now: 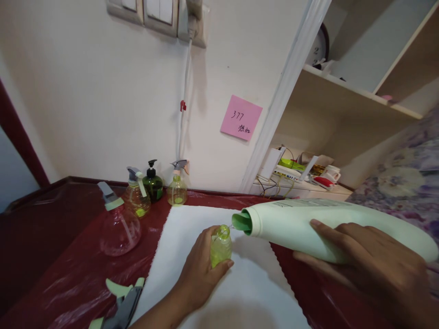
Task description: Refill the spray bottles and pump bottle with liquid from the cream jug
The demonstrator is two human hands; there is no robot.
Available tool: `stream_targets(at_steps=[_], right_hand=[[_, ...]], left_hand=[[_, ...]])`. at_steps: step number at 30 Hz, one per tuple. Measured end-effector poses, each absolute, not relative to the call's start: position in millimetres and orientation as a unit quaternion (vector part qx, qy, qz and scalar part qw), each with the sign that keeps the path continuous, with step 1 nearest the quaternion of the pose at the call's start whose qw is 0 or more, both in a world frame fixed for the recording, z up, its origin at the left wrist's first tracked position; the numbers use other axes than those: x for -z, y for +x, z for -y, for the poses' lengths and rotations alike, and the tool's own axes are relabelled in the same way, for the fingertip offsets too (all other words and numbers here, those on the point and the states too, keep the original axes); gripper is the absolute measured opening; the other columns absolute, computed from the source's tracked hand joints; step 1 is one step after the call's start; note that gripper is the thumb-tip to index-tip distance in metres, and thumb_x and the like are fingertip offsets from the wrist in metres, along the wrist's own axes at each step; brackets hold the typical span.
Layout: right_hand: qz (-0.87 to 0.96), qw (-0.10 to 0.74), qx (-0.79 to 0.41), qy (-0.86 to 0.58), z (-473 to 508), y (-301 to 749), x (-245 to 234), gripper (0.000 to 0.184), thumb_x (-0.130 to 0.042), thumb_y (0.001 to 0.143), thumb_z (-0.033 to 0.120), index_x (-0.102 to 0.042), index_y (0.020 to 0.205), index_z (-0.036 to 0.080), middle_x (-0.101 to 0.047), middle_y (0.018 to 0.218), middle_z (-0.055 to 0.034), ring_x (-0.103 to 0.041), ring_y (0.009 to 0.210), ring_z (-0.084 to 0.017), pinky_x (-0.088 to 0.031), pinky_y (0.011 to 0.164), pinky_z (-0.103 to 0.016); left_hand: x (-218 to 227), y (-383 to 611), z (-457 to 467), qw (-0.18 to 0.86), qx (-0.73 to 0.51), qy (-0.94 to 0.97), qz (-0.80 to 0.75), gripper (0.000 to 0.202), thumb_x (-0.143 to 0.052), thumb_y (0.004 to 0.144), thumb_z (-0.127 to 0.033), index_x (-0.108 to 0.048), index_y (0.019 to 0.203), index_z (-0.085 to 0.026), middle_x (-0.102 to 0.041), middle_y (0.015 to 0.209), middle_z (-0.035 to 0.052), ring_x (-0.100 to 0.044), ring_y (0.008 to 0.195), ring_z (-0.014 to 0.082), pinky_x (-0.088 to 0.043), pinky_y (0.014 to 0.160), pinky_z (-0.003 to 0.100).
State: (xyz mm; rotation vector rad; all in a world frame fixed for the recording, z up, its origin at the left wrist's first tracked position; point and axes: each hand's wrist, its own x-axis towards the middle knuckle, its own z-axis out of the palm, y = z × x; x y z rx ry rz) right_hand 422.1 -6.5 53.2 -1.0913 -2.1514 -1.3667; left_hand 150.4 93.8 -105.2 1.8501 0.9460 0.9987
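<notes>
Landmark: the white cloth [240, 292] spread on the table [51, 256].

Left hand [200, 269]: fingers wrapped tight around one small green bottle [221, 246], which stands upright on the cloth, near its middle. The thumb lies across the front of the bottle. The bottle's neck is uncapped.

Right hand [373, 265]: fingers spread and pressed over the body of one large pale green jug [329, 226], clamping it from above. The jug lies tipped almost level over the cloth's right edge, its green spout [242, 222] just beside the small bottle's mouth. Whether the two touch cannot be told.

Count, left of the cloth:
- one clear round spray bottle [118, 226], near the cloth's left edge;
- two yellowish spray bottles [137, 194], beyond the cloth's far left corner;
- one dark green pump bottle [152, 183], between those two;
- one loose spray head [121, 306], just beside the cloth's near left edge.

One pink note [241, 118] is stuck on the wall above the cloth.
</notes>
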Motion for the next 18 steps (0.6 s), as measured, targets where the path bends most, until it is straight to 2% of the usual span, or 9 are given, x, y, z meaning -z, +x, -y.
stream_targets(at_steps=[7,12,18], right_hand=[[0.767,0.18,0.476,-0.391,7.5,424.4,-51.5,0.033,-0.063,0.097,0.04,-0.065,0.111,0.01,-0.06,0.064,-0.0016,-0.054,0.054,-0.017,-0.039,0.06,-0.034],[0.77,0.157,0.482,-0.387,6.1,433.7,-46.2,0.045,-0.071,0.09,0.047,-0.065,0.114,0.009,-0.063,0.069,-0.0022,-0.058,0.057,-0.018,-0.041,0.062,-0.033],[0.748,0.194,0.483,-0.411,-1.5,428.5,-36.4,0.043,-0.059,0.097,0.053,-0.068,0.098,0.011,-0.056,0.059,0.0017,-0.055,0.048,-0.014,-0.038,0.054,-0.031]], left_hand=[[106.5,151.6,-94.2,0.402,-0.402,0.733,-0.374,0.062,-0.066,0.086,-0.028,-0.038,0.14,-0.026,-0.053,0.142,0.0116,-0.049,0.132,0.0308,-0.036,0.112,0.052],[107.0,150.5,-93.6,0.405,-0.407,0.729,-0.373,0.061,-0.068,0.085,-0.029,-0.04,0.14,-0.026,-0.054,0.141,0.0114,-0.05,0.131,0.0316,-0.037,0.111,0.052],[105.0,150.5,-94.4,0.411,-0.404,0.728,-0.373,0.062,-0.068,0.085,-0.029,-0.039,0.14,-0.027,-0.053,0.142,0.0108,-0.049,0.132,0.0307,-0.036,0.112,0.05]])
